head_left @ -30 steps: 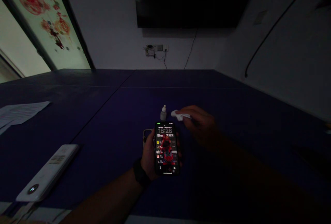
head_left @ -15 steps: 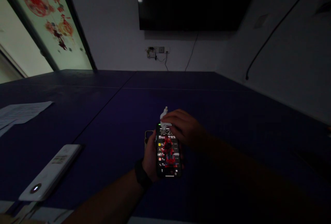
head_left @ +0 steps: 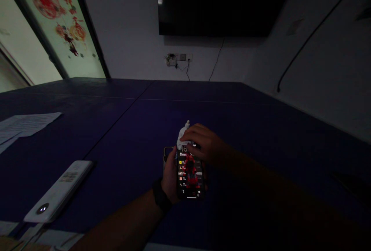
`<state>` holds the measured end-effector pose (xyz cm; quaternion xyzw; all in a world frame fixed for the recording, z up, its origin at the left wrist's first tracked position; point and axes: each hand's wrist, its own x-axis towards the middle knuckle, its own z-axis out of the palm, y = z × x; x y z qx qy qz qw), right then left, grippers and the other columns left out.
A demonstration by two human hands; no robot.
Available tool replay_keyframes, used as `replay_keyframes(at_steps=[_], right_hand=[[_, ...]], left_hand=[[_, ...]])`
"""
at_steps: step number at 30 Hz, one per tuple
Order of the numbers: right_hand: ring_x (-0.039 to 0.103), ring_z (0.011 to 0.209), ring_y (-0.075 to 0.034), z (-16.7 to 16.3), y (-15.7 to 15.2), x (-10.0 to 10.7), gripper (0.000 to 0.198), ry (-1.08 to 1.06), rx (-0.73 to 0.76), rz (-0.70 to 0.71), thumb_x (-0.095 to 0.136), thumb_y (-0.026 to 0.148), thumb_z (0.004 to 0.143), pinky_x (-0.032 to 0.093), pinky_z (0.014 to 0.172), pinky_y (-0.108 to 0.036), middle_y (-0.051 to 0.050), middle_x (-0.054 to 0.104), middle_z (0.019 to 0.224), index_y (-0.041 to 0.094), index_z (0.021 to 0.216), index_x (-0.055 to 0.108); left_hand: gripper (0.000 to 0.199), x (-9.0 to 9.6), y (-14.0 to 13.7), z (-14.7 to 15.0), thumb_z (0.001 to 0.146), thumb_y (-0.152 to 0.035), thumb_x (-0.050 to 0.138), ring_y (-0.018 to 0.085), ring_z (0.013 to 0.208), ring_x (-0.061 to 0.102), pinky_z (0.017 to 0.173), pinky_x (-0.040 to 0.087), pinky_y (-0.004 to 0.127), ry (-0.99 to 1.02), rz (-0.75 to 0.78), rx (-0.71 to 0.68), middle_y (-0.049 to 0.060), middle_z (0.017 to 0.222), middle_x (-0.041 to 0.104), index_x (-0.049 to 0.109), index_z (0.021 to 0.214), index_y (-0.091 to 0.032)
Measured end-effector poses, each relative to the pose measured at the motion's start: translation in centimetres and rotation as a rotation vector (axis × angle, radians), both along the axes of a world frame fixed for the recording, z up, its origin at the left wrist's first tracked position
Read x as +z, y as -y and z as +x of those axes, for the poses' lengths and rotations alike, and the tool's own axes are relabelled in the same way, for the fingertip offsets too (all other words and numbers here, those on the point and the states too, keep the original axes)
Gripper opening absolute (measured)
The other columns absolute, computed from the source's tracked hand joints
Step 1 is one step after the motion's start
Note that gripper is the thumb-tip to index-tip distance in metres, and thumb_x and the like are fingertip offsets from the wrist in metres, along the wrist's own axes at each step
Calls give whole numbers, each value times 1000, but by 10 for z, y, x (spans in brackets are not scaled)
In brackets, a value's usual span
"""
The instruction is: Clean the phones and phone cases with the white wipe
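My left hand (head_left: 170,177) is wrapped round a smartphone (head_left: 189,177), held upright with its lit lock screen facing me. A dark watch band circles that wrist. My right hand (head_left: 204,140) is closed over the phone's top, its fingers pressing a crumpled white cloth (head_left: 182,142), perhaps a tissue, against the upper screen and hiding part of the clock. Just beyond the phone, a small white bottle (head_left: 188,123) shows its nozzle-like tip; its lower part blends with the cloth. A phone case (head_left: 165,151) with a pale rim lies partly hidden behind my left hand.
On the dark blue table (head_left: 116,146) a white power bank (head_left: 62,189) with a lit display and a cable lies at left. Printed sheets (head_left: 31,124) are farther left. A dark flat object (head_left: 352,185) is at right. A large screen (head_left: 223,3) hangs on the wall.
My right hand and the cloth have shifted slightly down and to the left across the top of the screen, covering more of the clock digits. My left hand still holds the phone.
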<state>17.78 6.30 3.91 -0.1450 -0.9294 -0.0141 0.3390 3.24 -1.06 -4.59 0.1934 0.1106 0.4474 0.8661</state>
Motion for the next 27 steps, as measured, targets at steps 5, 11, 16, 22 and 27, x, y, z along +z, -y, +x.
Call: replay_keyframes(at_steps=[5,11,16,22,27], right_hand=[[61,109,-25,-1,-2,-3,15,45,-71,-12,64,21,89,47,93,-44,-7,70,117,25,98,75],[62,107,-23,-2,-5,-3,16,47,-43,-80,62,17,91,47,95,-44,-8,70,115,23,101,74],[64,91,-21,-8,29,-9,15,130,58,29,60,21,95,48,83,-38,-4,72,93,23,97,75],[64,86,-18,-6,50,-10,12,326,186,49,61,24,97,51,79,-33,-1,72,88,24,91,72],[66,91,-22,-2,11,1,14,110,-22,-12,59,18,97,53,84,-33,-7,71,96,20,102,72]], left_hand=[[79,-2,-2,2,87,-79,45,26,77,70,68,57,41,-20,-8,-26,14,91,73,71,106,-7],[78,0,-2,0,86,-80,46,25,76,68,68,56,40,-57,-23,-3,14,90,73,72,102,-9],[61,9,-6,-4,92,-70,47,23,78,71,75,56,35,9,-108,52,9,84,73,71,98,-14],[60,9,-9,-3,93,-66,49,20,74,70,75,55,29,53,-154,63,10,82,73,71,95,-10],[72,0,-1,-3,90,-76,42,27,75,73,67,57,38,-70,-51,-63,13,87,75,71,104,-11]])
